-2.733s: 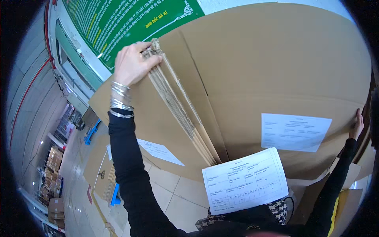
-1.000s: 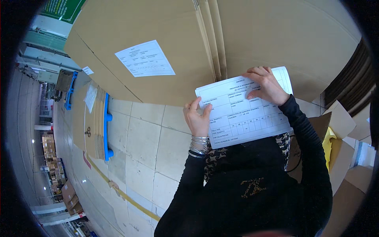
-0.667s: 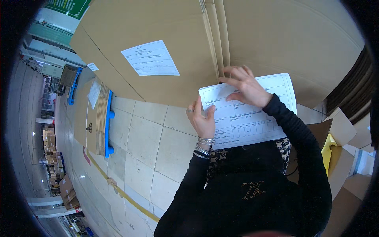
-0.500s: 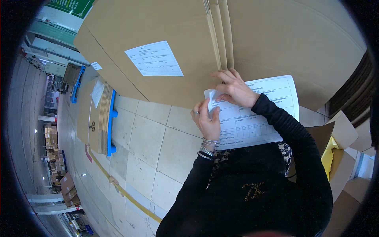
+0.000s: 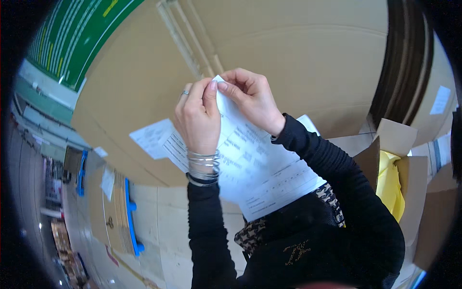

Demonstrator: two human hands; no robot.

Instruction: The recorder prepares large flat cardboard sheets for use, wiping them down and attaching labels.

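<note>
At chest height my left hand (image 5: 198,115) and my right hand (image 5: 252,98) meet, thumbs and fingers pinching the upper corner of a white printed label sheet (image 5: 269,178). The sheet hangs below my hands in front of my body, bent and overlapping itself in places; I cannot tell how many layers there are. Part of it shows to the left of my left wrist, beside the bracelets. Behind my hands stands a large flat brown cardboard stack (image 5: 293,53). Stuck on its left part is another white label (image 5: 149,137), partly covered by the held sheet.
At right stands an open carton (image 5: 414,192) with yellow material (image 5: 390,188) inside. Dark-edged cardboard layers (image 5: 402,62) rise behind it. Lower left, flat cardboard (image 5: 113,212) sits on a blue pallet (image 5: 132,216). A green board (image 5: 86,33) hangs upper left.
Both hands have moved up and left with the sheet's corner and now come together at it. The sheet has lifted and bent. The view has shifted too.
</note>
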